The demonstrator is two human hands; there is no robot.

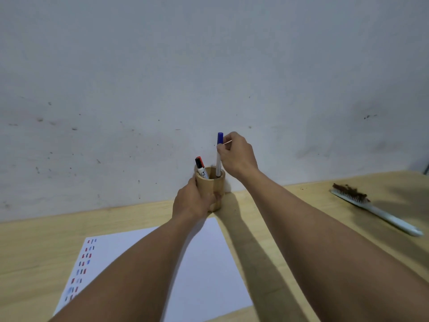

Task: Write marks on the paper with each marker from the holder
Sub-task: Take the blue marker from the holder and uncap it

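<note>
Head view. Wooden marker holder point(212, 182) stands upright on the desk point(30, 242), close against the grey wall point(209, 66), just beyond the far edge of the paper point(209, 263).

Left hand point(193, 201) wraps the holder's near-left side, fingers curled round the wood, gripping it.

Right hand point(236, 154) is above and right of the holder, fingertips pinched on the upper barrel of the blue-capped marker point(219, 154). That marker is upright, its lower end inside the holder's right side.

Red-and-black marker point(201, 168) leans in the holder's left side, cap up, touched by no hand.

Paper lies flat on the desk, nearer the camera than the holder. Short red, blue and black marks point(81, 268) run in rows down its left edge.

Brush point(371, 208), white handle, brown debris in its bristles, lies on the desk well to the right of the holder.
</note>
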